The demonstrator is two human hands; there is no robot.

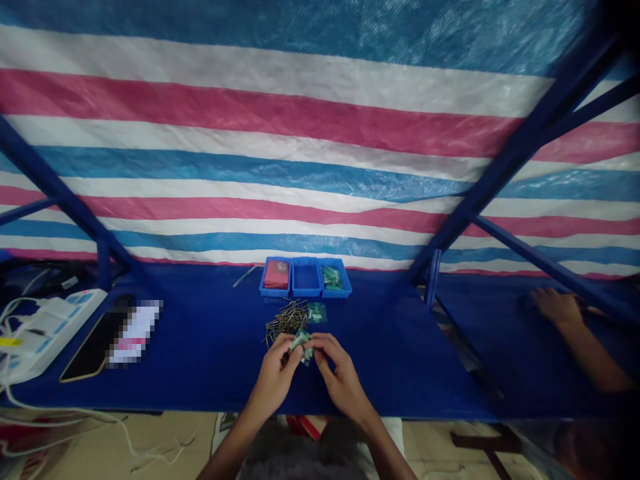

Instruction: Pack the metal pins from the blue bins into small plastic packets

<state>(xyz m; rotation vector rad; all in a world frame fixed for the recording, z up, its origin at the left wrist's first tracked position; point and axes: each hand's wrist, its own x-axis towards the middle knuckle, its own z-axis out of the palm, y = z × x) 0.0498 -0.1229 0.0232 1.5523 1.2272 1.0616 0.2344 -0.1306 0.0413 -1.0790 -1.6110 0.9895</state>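
Observation:
My left hand point(277, 370) pinches a small clear plastic bag point(300, 341) between thumb and fingers. On the bag's other side, the fingers of my right hand point(340, 373) are closed at its edge. Greenish-white contents show through the plastic, too small to name. Just beyond my hands lies a loose pile of thin brass-coloured screw-like pieces point(286, 320). Beside the pile, another small clear bag point(317, 313) rests flat on the blue table point(390, 347).
Three joined blue bins stand at the back: one with red packets point(276, 274), a middle bin point(306, 292), one with green bags point(331, 277). A pen point(244, 276), phone point(90, 350) and power strip point(55, 333) lie left. Another person's hand point(557, 307) is at right, past blue frame bars point(493, 173).

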